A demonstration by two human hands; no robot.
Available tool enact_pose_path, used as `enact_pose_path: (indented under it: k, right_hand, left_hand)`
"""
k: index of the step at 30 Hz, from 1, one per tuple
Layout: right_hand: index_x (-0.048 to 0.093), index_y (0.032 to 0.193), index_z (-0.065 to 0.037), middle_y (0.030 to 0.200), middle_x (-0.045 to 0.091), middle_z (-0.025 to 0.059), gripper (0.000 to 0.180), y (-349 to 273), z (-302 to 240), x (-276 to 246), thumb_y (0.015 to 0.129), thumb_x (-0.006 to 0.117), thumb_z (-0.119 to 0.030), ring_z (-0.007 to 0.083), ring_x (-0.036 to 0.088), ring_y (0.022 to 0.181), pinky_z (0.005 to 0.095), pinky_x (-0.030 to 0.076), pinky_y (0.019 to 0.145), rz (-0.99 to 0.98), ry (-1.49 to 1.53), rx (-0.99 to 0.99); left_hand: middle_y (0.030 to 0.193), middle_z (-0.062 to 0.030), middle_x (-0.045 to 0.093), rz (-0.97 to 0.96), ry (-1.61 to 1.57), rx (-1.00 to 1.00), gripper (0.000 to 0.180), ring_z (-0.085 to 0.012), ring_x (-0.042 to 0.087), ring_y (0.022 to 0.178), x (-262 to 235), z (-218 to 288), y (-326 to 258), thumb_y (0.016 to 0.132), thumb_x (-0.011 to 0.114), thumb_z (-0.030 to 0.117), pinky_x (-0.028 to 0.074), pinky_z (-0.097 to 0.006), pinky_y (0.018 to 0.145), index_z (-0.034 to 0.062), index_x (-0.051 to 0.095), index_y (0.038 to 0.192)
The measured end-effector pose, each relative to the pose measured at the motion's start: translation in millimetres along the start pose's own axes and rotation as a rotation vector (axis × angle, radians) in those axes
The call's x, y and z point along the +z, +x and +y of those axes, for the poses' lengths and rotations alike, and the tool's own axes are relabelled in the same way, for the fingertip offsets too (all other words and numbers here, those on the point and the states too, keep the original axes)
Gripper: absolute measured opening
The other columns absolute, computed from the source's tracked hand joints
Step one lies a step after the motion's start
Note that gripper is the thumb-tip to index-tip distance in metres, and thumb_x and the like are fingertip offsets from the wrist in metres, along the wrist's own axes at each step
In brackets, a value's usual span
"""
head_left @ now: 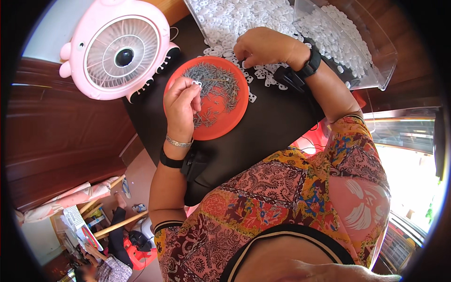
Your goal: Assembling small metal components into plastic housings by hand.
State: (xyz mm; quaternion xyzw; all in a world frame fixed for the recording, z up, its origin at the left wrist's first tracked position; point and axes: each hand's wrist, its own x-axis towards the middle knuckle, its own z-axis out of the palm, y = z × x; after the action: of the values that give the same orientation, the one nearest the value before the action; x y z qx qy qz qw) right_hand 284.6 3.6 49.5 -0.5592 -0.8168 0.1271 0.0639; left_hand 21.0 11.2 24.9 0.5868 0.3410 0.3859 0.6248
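Observation:
My left hand is over the near left part of a round orange dish. Thumb and forefinger pinch a small white plastic piece with holes. In the dish lie many small grey screw-like pieces, heaped toward its far side. My right hand is bent inward above loose white plastic pieces on the dark table, just beyond the dish. Its fingers are curled together, and whatever they hold is hidden.
A clear bin heaped with white pieces stands at the far side. A pink animal-shaped fan is at the table's far left. The dark tabletop spreads before me. At lower left, another person is near a red stool.

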Motion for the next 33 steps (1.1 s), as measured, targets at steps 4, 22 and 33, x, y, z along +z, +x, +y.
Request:
enact_pose_path:
  k: [4, 22, 33]
  right_hand:
    - [0.064, 0.077, -0.006, 0.074, 0.062, 0.0094, 0.013, 4.8, 5.5, 15.7, 0.067, 0.067, -0.013, 0.0297, 0.061, 0.072, 0.0408, 0.047, 0.065, 0.034, -0.05, -0.04]
    - [0.066, 0.097, 0.0, 0.081, 0.065, -0.0006, 0.014, 13.8, -44.0, 24.3, 0.085, 0.067, -0.007, 0.0063, 0.056, 0.071, 0.0214, 0.046, 0.065, 0.151, 1.182, -0.072]
    - [0.064, 0.088, -0.003, 0.075, 0.062, -0.0004, 0.008, 10.5, -48.7, 22.6, 0.084, 0.067, -0.01, 0.0047, 0.054, 0.065, 0.0188, 0.043, 0.059, 0.063, 1.163, -0.04]
  left_hand:
    - [0.057, -0.0016, 0.047, 0.0, -0.003, -0.001, 0.01, -0.0073, 0.04, 0.046, 1.1, -0.2, -0.5, 0.084, 0.053, 0.005, 0.031, -0.021, 0.043, 0.002, 0.053, 0.075]
    - [0.096, -0.0145, 0.067, -0.244, -0.026, 0.02, 0.016, -0.0156, 0.064, 0.079, 5.8, 3.6, -5.4, 0.089, 0.05, 0.01, 0.048, -0.025, 0.064, -0.0017, 0.062, 0.088]
    - [0.091, -0.014, 0.068, -0.158, -0.181, 0.063, 0.016, -0.0164, 0.064, 0.076, 3.6, 0.8, -4.5, 0.088, 0.051, 0.011, 0.047, -0.026, 0.065, -0.0009, 0.061, 0.086]
